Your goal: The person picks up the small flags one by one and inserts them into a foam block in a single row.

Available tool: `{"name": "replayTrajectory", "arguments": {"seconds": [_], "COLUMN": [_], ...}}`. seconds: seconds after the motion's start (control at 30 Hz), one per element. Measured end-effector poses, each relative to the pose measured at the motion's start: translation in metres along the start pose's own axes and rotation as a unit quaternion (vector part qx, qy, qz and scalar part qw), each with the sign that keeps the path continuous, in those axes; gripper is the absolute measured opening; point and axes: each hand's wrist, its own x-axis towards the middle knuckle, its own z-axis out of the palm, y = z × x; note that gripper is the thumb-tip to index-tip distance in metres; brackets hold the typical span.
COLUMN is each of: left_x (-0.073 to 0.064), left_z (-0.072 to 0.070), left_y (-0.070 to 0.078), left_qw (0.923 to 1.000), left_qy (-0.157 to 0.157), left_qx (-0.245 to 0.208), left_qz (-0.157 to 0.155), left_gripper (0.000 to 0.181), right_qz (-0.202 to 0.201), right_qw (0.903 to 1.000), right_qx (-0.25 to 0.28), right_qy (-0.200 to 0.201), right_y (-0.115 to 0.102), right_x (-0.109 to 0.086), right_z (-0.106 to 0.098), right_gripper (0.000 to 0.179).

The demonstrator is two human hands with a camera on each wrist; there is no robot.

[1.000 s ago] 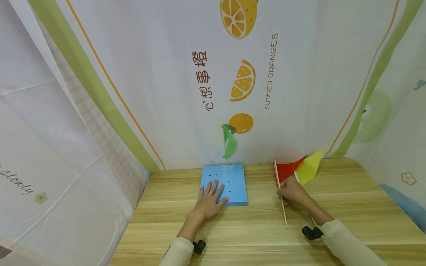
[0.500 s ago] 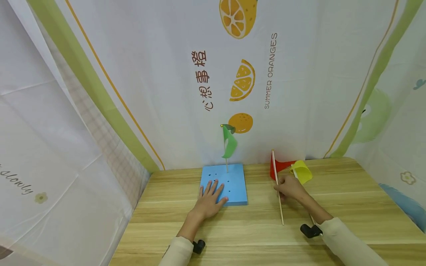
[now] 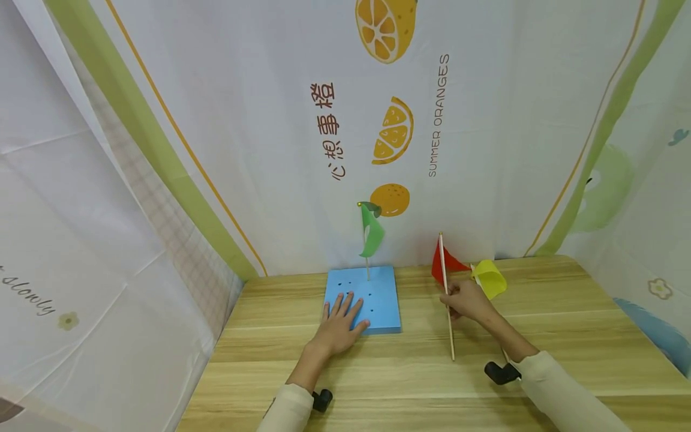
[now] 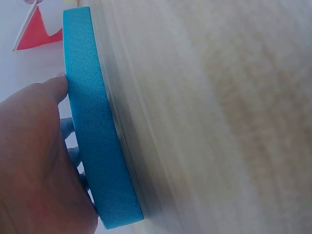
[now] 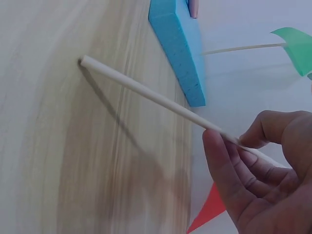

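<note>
My left hand [image 3: 338, 329] lies with spread, straight fingers on the front left of a blue foam block [image 3: 384, 300] that has several small holes in its top. A green flag [image 3: 372, 233] stands upright in the block's back part. To the right, my right hand [image 3: 468, 301] pinches the thin wooden stick of a red flag [image 3: 438, 264] between thumb and fingers. In the right wrist view, the bare end of that wooden stick [image 5: 146, 91] reaches down close to the tabletop; whether it touches is unclear. Behind the right hand lies a yellow flag [image 3: 490, 279], its stick partly hidden under the forearm.
The wooden table [image 3: 399, 384] ends at a white curtain [image 3: 281, 180] printed with oranges. More white cloth [image 3: 108, 240] hangs along the left side. Black wrist cameras sit under both sleeves.
My right hand has moved slightly left with the red flag, raising it more upright. The yellow flag has curled and dropped down. My left hand has stayed on the block.
</note>
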Motion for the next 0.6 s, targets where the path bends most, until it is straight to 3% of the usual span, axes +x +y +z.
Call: {"name": "replayTrajectory", "arguments": {"seconds": [0.6], "left_x": [-0.001], "left_z": [-0.003], "left_y": [0.001], "left_qw": [0.9999], "left_qy": [-0.011], "left_qx": [0.005], "left_qz": [-0.004], "left_gripper": [0.068], "right_qz": [-0.045], "right_qw": [0.9986], "right_qx": [0.008], "right_qy": [0.026], "right_y": [-0.016], "right_x": [0.004], "right_z": [0.0], "right_gripper": [0.01]}}
